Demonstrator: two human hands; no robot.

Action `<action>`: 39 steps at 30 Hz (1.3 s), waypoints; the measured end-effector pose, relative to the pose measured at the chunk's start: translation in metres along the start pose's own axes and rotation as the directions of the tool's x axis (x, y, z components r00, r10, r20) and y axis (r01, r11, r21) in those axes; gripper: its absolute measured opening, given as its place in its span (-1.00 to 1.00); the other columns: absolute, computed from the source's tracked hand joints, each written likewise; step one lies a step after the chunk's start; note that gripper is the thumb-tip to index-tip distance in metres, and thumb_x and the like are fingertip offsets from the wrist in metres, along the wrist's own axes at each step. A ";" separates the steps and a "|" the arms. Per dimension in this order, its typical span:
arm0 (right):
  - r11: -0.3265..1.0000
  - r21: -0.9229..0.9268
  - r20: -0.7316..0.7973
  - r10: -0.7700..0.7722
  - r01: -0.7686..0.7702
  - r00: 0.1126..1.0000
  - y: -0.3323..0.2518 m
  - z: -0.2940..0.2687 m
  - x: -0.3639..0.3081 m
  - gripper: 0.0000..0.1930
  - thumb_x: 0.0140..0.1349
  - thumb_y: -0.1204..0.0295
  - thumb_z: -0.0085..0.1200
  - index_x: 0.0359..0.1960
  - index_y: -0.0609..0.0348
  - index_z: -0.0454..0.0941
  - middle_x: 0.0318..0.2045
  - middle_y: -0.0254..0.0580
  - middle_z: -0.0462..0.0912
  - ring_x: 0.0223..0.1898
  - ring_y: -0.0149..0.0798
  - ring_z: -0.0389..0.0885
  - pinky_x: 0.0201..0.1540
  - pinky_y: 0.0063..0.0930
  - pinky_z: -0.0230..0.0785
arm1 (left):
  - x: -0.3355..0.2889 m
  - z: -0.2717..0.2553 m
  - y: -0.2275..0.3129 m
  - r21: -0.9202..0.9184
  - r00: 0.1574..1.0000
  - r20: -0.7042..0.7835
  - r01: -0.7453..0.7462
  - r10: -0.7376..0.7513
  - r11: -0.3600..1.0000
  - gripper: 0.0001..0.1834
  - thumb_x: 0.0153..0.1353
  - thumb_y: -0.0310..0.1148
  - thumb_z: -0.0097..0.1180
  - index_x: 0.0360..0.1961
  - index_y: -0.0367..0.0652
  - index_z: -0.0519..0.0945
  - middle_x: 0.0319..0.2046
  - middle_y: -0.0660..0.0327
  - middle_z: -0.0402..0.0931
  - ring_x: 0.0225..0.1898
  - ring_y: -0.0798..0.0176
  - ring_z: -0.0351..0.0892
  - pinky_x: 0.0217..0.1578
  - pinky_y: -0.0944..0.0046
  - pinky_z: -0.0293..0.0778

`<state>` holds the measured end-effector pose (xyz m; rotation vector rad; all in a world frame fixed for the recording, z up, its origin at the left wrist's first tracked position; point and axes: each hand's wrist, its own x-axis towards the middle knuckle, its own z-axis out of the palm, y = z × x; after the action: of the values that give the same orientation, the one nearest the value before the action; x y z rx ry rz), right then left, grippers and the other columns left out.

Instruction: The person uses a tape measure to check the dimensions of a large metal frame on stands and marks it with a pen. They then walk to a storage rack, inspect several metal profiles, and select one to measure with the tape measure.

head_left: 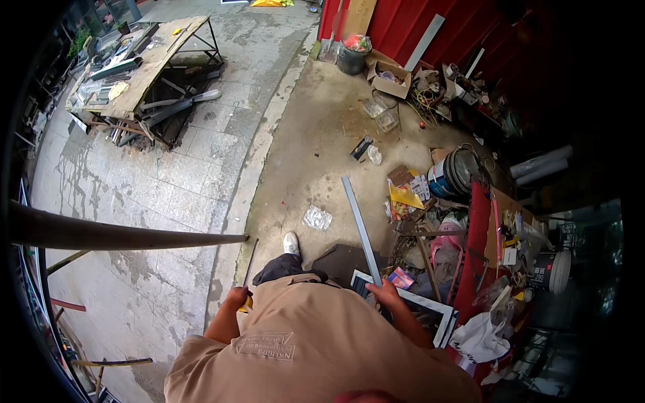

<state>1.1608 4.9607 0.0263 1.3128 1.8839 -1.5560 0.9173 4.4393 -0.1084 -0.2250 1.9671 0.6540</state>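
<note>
My left hand [236, 298] is closed round the yellow handle of a tool [252, 260] with a long, thin, dark shaft that points forward. Its exact kind cannot be made out. At my right side, my right hand [385, 294] grips the near end of a long, straight grey metal bar [359, 225]. The bar slants forward and a little left, over the concrete. Beside my right forearm stands a white-edged frame [438, 313], partly hidden by my arm. A small purple and red packet [402, 278] lies by it.
A dark pole [127, 232] crosses at left. Far left, a workbench [161, 57] carries metal profiles and tools. Crumpled clear plastic [317, 217] lies before my shoe [291, 243]. Buckets [445, 178], a cardboard box [390, 80] and clutter line the right, beside a red wall [396, 30].
</note>
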 end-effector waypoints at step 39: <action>0.953 -0.291 0.033 -0.077 0.083 0.997 -0.903 -0.167 0.795 -0.68 0.16 0.25 0.42 -0.27 0.19 0.58 -0.53 -0.28 0.61 -0.61 -0.34 0.58 -0.53 -0.34 0.47 | 0.527 -0.556 0.819 -0.169 0.968 -0.252 -0.061 0.017 0.984 -0.37 0.52 0.13 -0.19 -0.26 -0.05 0.84 -0.20 0.09 0.78 -0.10 -0.03 0.73 0.05 0.03 0.55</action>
<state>0.0649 5.4827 -0.0107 1.0978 2.0807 -1.2595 -0.1091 4.8898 -0.0912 -0.3940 2.1593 0.8614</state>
